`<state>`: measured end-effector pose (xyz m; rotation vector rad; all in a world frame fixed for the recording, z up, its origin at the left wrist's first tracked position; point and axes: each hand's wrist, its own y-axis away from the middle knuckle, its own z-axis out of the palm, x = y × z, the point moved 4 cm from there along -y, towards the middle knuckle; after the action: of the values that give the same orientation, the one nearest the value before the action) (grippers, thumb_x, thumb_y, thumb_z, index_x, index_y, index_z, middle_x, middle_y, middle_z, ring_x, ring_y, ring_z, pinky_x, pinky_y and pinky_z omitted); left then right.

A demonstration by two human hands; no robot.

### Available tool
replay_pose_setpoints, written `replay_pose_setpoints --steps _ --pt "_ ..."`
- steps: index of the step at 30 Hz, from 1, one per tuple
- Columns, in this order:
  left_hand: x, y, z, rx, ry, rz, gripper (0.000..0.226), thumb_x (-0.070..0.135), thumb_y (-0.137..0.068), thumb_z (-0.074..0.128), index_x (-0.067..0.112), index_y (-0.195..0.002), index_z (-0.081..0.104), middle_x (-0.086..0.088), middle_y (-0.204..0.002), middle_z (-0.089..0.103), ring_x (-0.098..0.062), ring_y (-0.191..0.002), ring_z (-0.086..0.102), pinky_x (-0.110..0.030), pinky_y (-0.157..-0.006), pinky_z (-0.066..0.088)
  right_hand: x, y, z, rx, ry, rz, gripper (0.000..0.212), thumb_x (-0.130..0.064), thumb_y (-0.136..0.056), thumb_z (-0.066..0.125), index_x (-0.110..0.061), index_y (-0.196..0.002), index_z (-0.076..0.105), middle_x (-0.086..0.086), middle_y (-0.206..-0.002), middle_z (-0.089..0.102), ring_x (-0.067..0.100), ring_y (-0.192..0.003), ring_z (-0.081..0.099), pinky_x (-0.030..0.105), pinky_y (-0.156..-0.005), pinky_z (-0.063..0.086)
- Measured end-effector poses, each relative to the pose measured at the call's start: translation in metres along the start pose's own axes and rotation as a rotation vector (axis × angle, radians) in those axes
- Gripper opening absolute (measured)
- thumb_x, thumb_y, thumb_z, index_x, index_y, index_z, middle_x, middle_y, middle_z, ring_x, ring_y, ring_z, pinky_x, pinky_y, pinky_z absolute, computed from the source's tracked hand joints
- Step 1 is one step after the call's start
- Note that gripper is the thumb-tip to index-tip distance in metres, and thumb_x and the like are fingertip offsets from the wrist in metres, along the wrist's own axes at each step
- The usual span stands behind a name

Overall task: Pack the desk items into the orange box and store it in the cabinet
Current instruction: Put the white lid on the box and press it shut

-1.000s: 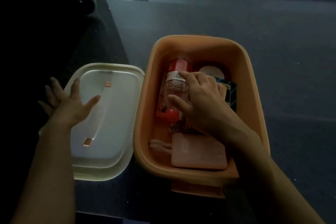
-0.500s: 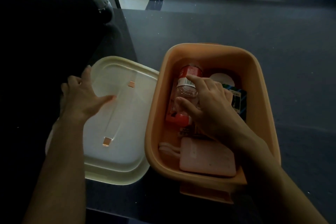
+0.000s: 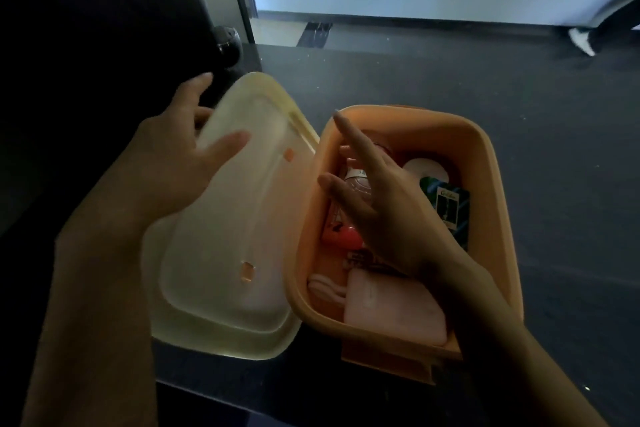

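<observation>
- Fingers of our left hand (image 3: 180, 163) are pinching the lid (image 3: 228, 236) at its far left edge: thumb on the top face, the others curled behind the rim. The lid is tilted, far end up, near edge low by the worktop (image 3: 519, 107).
- Right hand (image 3: 388, 215) hovers over the open orange box (image 3: 498, 191), fingers spread and straight, gripping nothing.
- The orange box sits on the worktop just right of the lid, rims close or touching; we cannot tell which.
- Inside it: a clear bottle (image 3: 356, 184) with a red label, a white round thing (image 3: 427, 168), a dark blue card packet (image 3: 450, 211), a pink flat case (image 3: 394, 312) at the near end, and a pink cable (image 3: 325, 289) beside it.
- Packing looks done to us; the lid step is in hand, the cabinet step not yet begun.
- Handling guess: the lid is thin, light plastic, a bit flexible and smooth, so one-edge pinching may let it twist. Better to hold both long edges.
- The box looks like stiff plastic, moderately loaded, with contents loose enough to slide; we'd carry it level with both hands under the rim at the short ends.
- The bottle is the tallest item, so we'd check it clears the lid.
</observation>
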<state>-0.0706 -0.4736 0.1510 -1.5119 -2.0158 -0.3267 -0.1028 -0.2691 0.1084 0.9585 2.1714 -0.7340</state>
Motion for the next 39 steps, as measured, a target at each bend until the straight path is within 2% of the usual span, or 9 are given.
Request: replay_pose_setpoints --steps 4,6,8,11,14,19,23,28,39 --pt "0.053 0.019 0.012 -0.119 0.254 0.147 0.065 0.053 -0.088 0.039 0.041 -0.143 0.007 -0.003 -0.13 0.052 0.009 -0.088 0.056 -0.015 -0.067 0.043 -0.034 -0.001 -0.001 -0.036 -0.245 -0.107 0.055 -0.045 -0.095 0.03 -0.045 -0.143 0.002 -0.001 -0.135 0.05 -0.008 -0.1 0.051 0.009 -0.078 0.037" --pt "0.069 0.025 0.024 -0.145 0.323 0.223 0.058 0.048 -0.091 0.031 0.037 -0.144 0.008 -0.004 -0.109 0.059 0.008 -0.086 0.06 -0.016 -0.067 0.048 -0.036 0.003 -0.003 0.002 -0.34 -0.126 0.051 -0.037 -0.098 0.03 -0.04 -0.143 0.008 -0.023 -0.096 0.062 -0.018 -0.081 0.053 0.004 -0.064 0.04" --pt "0.074 0.028 0.038 -0.19 0.428 0.225 0.058 0.045 -0.09 0.026 0.036 -0.144 0.008 -0.001 -0.123 0.054 0.004 -0.095 0.059 -0.021 -0.08 0.049 -0.03 0.008 -0.008 0.073 -0.407 -0.083 0.051 -0.033 -0.097 0.034 -0.035 -0.143 0.013 -0.027 -0.076 0.056 -0.015 -0.07 0.055 0.008 -0.064 0.043" --pt "0.08 0.029 0.063 -0.298 0.535 0.223 0.057 0.044 -0.09 0.023 0.033 -0.144 0.011 -0.003 -0.14 0.042 0.0 -0.109 0.054 -0.016 -0.085 0.046 -0.013 0.013 -0.016 0.175 -0.48 0.073 0.064 -0.027 -0.091 0.053 -0.023 -0.144 0.018 -0.011 -0.094 0.06 -0.003 -0.085 0.063 0.019 -0.074 0.053" --pt "0.084 0.027 0.086 -0.372 0.517 0.214 0.056 0.045 -0.089 0.024 0.028 -0.142 0.02 -0.006 -0.14 0.043 -0.01 -0.12 0.049 -0.033 -0.099 0.042 0.011 0.017 -0.02 0.203 -0.458 0.226 0.077 -0.018 -0.082 0.066 -0.022 -0.143 0.019 -0.005 -0.107 0.057 -0.003 -0.09 0.062 0.017 -0.071 0.054" --pt "0.059 0.015 0.101 -0.209 0.121 0.215 0.051 0.05 -0.093 0.032 0.028 -0.14 0.032 -0.002 -0.143 0.037 -0.002 -0.113 0.038 -0.021 -0.097 0.032 0.056 0.03 -0.048 0.294 -0.373 0.491 0.076 -0.012 -0.083 0.059 -0.024 -0.145 0.017 -0.003 -0.108 0.06 0.009 -0.082 0.065 0.026 -0.063 0.053" --pt "0.023 -0.004 0.123 -0.361 -0.336 0.135 0.067 0.064 -0.086 0.023 0.035 -0.145 0.012 0.0 -0.156 0.0 -0.018 -0.141 -0.001 -0.05 -0.111 -0.003 0.073 0.041 -0.071 0.254 -0.018 0.573 0.055 -0.017 -0.087 0.049 -0.019 -0.139 0.031 -0.01 -0.107 0.053 0.007 -0.093 0.054 0.021 -0.074 0.042" --pt "0.028 -0.014 0.142 -0.399 -0.292 0.271 0.076 0.076 -0.078 0.025 0.042 -0.144 0.005 0.006 -0.156 -0.004 -0.011 -0.14 -0.009 -0.034 -0.106 -0.004 0.069 0.039 -0.056 0.136 0.543 0.605 0.055 -0.048 -0.089 0.042 -0.013 -0.131 0.037 0.017 -0.148 0.022 0.035 -0.139 0.01 0.057 -0.11 -0.002" --pt "0.032 -0.012 0.152 -0.372 -0.371 0.345 0.078 0.076 -0.073 0.018 0.044 -0.143 0.001 0.01 -0.156 -0.005 -0.008 -0.14 -0.009 -0.032 -0.103 -0.001 0.082 0.046 -0.032 0.182 0.587 0.699 0.068 -0.061 -0.089 0.019 -0.022 -0.143 0.01 0.017 -0.154 -0.009 0.032 -0.141 -0.006 0.059 -0.098 0.023"
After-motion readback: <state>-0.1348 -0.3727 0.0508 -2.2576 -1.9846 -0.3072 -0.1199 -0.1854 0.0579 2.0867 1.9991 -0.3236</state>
